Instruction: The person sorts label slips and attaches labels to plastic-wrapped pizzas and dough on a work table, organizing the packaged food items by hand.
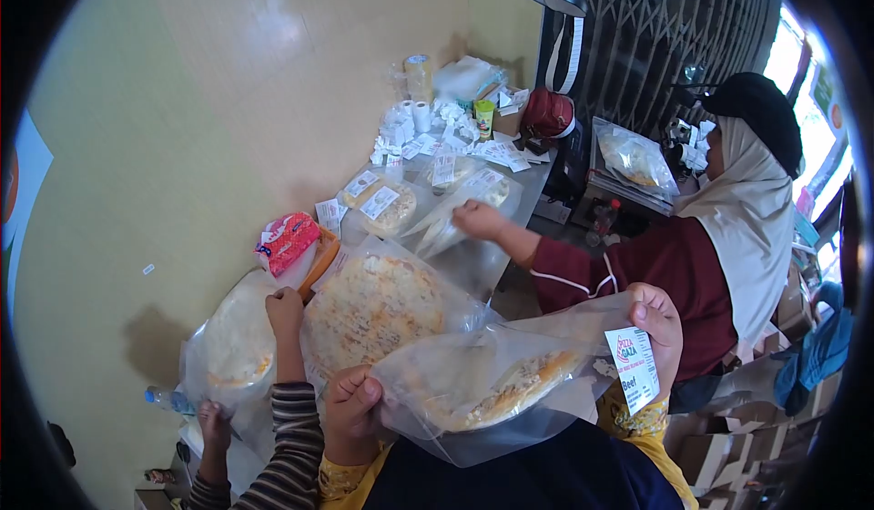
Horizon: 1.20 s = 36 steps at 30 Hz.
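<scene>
A clear plastic bag point(510, 351) with a pizza point(505, 396) inside is stretched between my two hands, low in front of my body. My left hand point(353, 405) pinches the bag's left edge. At the bag's upper right, my right hand point(657, 328) grips the plastic, thumb on top. Just below that hand is a white label point(634, 369) reading "Pizza Gaza" and "Beef"; whether it is stuck to the bag or held, I cannot tell. Beyond my left hand, another bagged pizza point(373, 310) lies flat on the table.
At left, a person in striped sleeves point(296, 419) handles a bagged pizza point(238, 337). Across, a co-worker in maroon point(669, 273) reaches over labelled bags point(387, 202). A red tissue pack point(289, 241), label rolls point(421, 117) and crumpled paper point(455, 120) sit along the wall.
</scene>
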Tool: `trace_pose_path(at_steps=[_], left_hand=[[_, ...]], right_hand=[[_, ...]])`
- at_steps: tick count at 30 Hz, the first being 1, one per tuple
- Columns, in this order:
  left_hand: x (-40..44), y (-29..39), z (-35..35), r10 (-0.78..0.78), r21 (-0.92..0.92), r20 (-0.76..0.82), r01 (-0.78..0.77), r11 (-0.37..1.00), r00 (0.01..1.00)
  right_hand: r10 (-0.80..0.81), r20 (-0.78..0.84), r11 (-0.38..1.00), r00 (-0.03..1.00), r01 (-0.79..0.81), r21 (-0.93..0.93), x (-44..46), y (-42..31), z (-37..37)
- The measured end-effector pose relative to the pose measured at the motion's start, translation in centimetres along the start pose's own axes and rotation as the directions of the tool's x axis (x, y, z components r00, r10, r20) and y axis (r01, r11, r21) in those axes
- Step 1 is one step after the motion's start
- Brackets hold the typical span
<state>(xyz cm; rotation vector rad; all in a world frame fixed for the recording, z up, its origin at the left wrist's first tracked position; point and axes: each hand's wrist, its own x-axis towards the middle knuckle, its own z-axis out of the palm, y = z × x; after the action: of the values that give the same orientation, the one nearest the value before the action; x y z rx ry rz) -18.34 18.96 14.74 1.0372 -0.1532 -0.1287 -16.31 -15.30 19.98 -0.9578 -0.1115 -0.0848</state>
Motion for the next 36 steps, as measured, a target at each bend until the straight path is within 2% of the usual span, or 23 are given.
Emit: trace_pose_path(at_steps=[4,7,9,10,13,19,21,26,28,31,32,34,36], left_hand=[[-0.4,-0.3,-0.5,0.005,-0.024,-0.053,-0.006,1.000,0.999],[-0.7,-0.2,-0.4,0.026,-0.035,-0.018,-0.027,0.999,1.000],[-1.2,-0.4,-1.4,-0.051,-0.069,0.048,0.055,0.996,0.998],[-0.9,-0.5,-1.5,-0.091,-0.082,0.088,0.098,0.992,0.992],[0.2,0.1,1.5,0.034,0.042,-0.059,-0.031,0.999,0.998],[5.2,-0.7,4.1,-0.023,-0.019,-0.128,0.021,1.000,0.991],[7.5,-0.3,5.3,-0.083,-0.041,-0.061,0.081,0.996,0.995],[16.1,-1.9,11.0,-0.243,0.002,-0.006,0.243,0.970,0.970],[21.3,-3.7,12.9,-0.331,0.079,0.016,0.329,0.941,0.943],[30.7,-7.8,18.1,-0.397,0.062,0.126,0.392,0.918,0.909],[34.1,-9.4,19.7,-0.383,0.071,0.143,0.376,0.924,0.913],[41.1,-12.7,23.2,-0.377,0.075,0.179,0.369,0.926,0.909],[47.5,-16.5,26.5,-0.186,0.096,0.241,0.167,0.981,0.953]], right_hand=[[0.025,0.074,0.996,0.997,-0.019,-0.089,1.1,0.2,-0.2],[0.048,0.112,0.994,0.993,-0.036,-0.108,1.5,-0.2,0.3],[0.063,0.109,0.990,0.992,-0.048,-0.130,1.4,-0.6,0.3],[0.062,0.094,0.992,0.994,-0.051,-0.112,1.4,-0.6,0.0],[0.051,0.026,0.997,0.998,-0.049,-0.064,1.2,-0.7,-0.3],[0.043,-0.085,0.996,0.995,-0.036,0.077,1.8,-1.3,-2.8],[0.029,-0.135,0.994,0.990,-0.014,0.106,2.5,-2.1,-4.1],[-0.073,-0.231,0.987,0.970,0.104,0.124,6.7,-4.5,-11.4],[-0.098,-0.261,0.992,0.960,0.117,0.057,9.8,-5.3,-16.1],[-0.165,-0.361,0.986,0.918,0.158,-0.048,16.5,-7.9,-22.2],[-0.231,-0.475,0.973,0.849,0.194,-0.127,19.3,-9.1,-23.4],[-0.285,-0.501,0.958,0.817,0.237,-0.160,24.3,-12.0,-27.2],[-0.398,-0.512,0.917,0.761,0.338,-0.210,28.7,-14.7,-31.3]])
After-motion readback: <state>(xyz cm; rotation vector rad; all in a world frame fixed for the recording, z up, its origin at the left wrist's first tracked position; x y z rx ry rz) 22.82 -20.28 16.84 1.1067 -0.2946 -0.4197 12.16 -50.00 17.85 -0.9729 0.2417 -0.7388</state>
